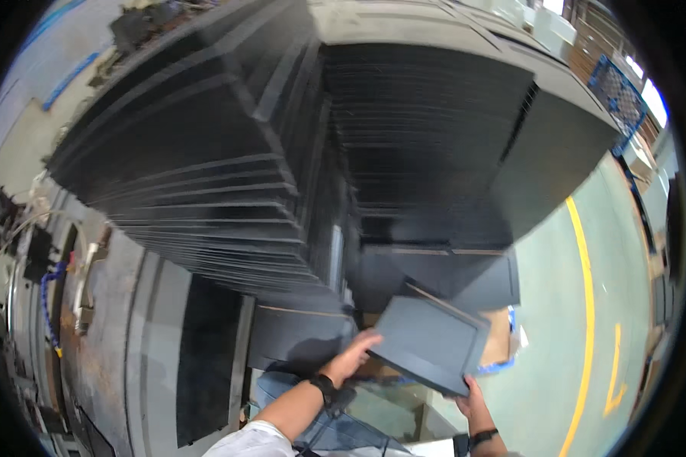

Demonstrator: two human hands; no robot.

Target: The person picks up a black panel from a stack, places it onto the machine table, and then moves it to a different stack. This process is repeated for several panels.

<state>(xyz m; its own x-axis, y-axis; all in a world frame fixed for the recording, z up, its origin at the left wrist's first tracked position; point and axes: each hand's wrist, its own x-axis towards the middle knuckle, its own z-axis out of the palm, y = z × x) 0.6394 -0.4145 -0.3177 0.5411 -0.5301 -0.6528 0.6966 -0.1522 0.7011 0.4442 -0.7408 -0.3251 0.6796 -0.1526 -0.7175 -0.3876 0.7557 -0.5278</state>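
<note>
A dark grey rectangular panel (427, 339) with a raised border is held tilted in front of me, low in the view. My left hand (354, 355) is closed on its left edge. At its lower right corner, my right hand (470, 394) grips the edge, with the fingers partly hidden beneath. Just beyond the panel, more flat dark panels (476, 278) lie low down. A tall stack of dark panels (427, 129) rises behind them, and another stack (183, 152) stands to its left.
On the left are a grey metal machine bed (156, 327) and a blue coiled hose (46, 301). Green floor (545, 305) with a yellow line (587, 305) runs along the right. Brown cardboard (497, 335) with a blue edge lies beyond the held panel. A blue crate (617, 91) stands far right.
</note>
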